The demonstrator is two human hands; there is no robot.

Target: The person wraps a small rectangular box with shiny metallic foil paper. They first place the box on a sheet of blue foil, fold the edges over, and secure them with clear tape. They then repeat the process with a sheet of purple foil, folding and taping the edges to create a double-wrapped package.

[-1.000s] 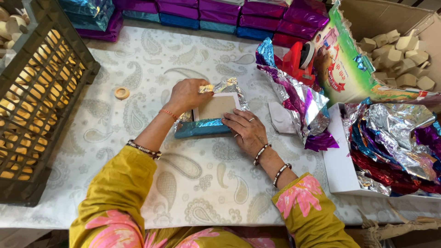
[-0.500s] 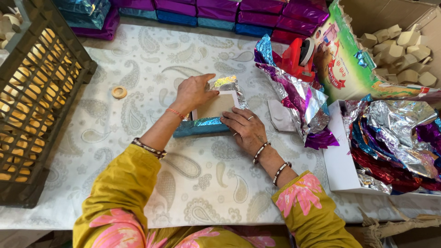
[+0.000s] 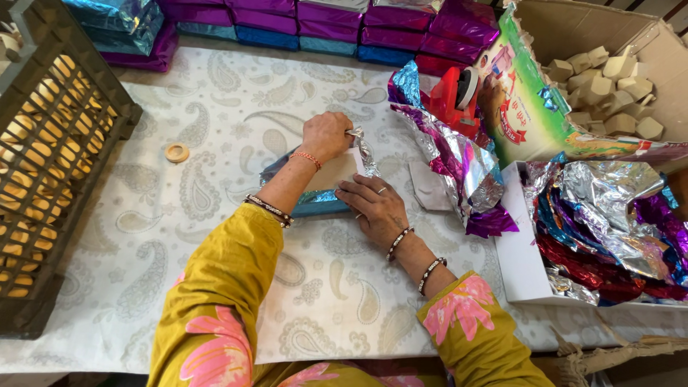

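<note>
Both hands folding blue foil around a flat box on the counter

The left hand (image 3: 326, 136) has slid further along the far edge of the box (image 3: 337, 172) since a moment back, its fingers clenched on a silvery flap of foil (image 3: 362, 143) that now stands pulled up and over the top right corner, so the fold at that end looks further on; the right hand (image 3: 373, 204) lies flat, fingers spread and grasping nothing, pressing the near edge where blue foil wrap (image 3: 315, 204) is already tucked under. The box sits mid-counter on the paisley cloth (image 3: 215, 193), with loose foil sheets (image 3: 459, 172) just to its right, a red tape dispenser (image 3: 455, 93) beyond, a tape core ring (image 3: 177, 152) to the left, and a dark crate (image 3: 43, 179) well apart
</note>
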